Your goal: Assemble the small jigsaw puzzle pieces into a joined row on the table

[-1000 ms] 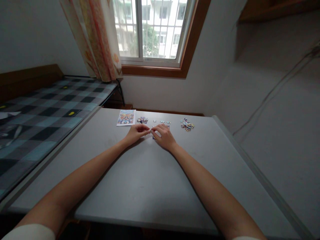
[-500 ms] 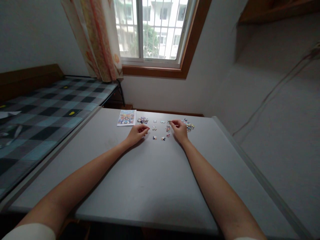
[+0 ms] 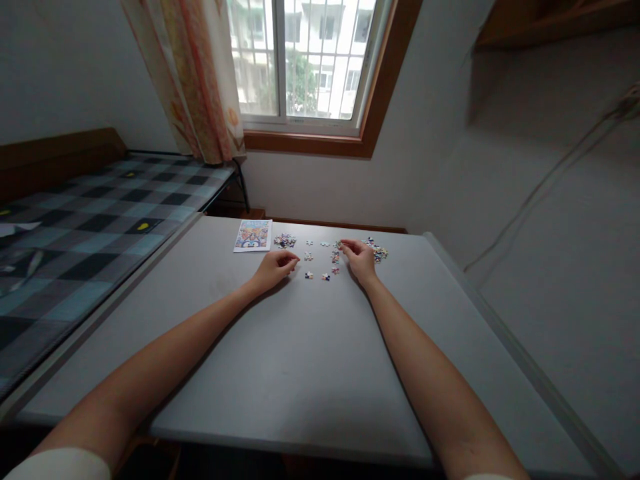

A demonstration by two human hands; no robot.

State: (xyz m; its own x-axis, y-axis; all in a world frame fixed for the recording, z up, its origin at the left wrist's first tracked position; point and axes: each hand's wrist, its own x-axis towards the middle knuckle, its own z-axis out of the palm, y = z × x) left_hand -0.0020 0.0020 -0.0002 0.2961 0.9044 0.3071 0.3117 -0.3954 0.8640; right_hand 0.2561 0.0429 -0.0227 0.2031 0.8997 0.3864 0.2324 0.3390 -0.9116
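My left hand (image 3: 276, 268) rests on the table with its fingers curled together in a pinch; whatever they may hold is too small to make out. Just right of it lies a pale puzzle piece (image 3: 309, 257). My right hand (image 3: 357, 259) pinches a small jigsaw puzzle piece (image 3: 339, 245) at the top right of a loose outline of pieces. Below those fingertips are joined puzzle pieces (image 3: 335, 257) and a pinkish piece (image 3: 335, 271). Two dark-and-light pieces, a left one (image 3: 309, 275) and a right one (image 3: 326, 277), form the near row.
A colourful picture sheet (image 3: 253, 236) lies at the table's far left, beside a pile of puzzle pieces (image 3: 285, 241). Another pile (image 3: 380, 253) sits behind and right of my right hand. A checked bed (image 3: 165, 193) adjoins the white table (image 3: 280, 373) on the left.
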